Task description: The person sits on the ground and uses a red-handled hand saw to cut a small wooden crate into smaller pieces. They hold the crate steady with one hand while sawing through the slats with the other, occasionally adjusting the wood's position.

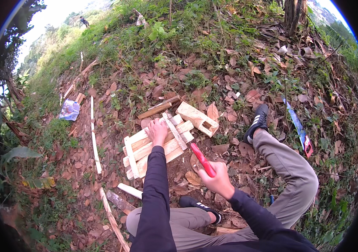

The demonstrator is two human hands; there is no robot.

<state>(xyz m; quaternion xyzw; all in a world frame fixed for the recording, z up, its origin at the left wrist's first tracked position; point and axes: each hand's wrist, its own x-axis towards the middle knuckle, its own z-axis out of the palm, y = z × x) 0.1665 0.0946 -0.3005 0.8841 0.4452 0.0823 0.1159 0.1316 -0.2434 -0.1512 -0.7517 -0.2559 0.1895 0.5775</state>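
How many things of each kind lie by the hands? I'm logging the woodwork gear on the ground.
Slatted wooden frame under the left hand: 1
Red-handled tool in the right hand: 1
Small wooden box piece: 1
Handsaw, blue blade: 1
Total: 4

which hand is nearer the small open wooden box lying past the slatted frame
Left. The left hand rests on the slatted frame, just beside the box; the right hand grips a red-handled tool farther back.

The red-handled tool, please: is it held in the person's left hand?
No, the right hand grips the red-handled tool, while the left hand rests flat on the wooden frame.
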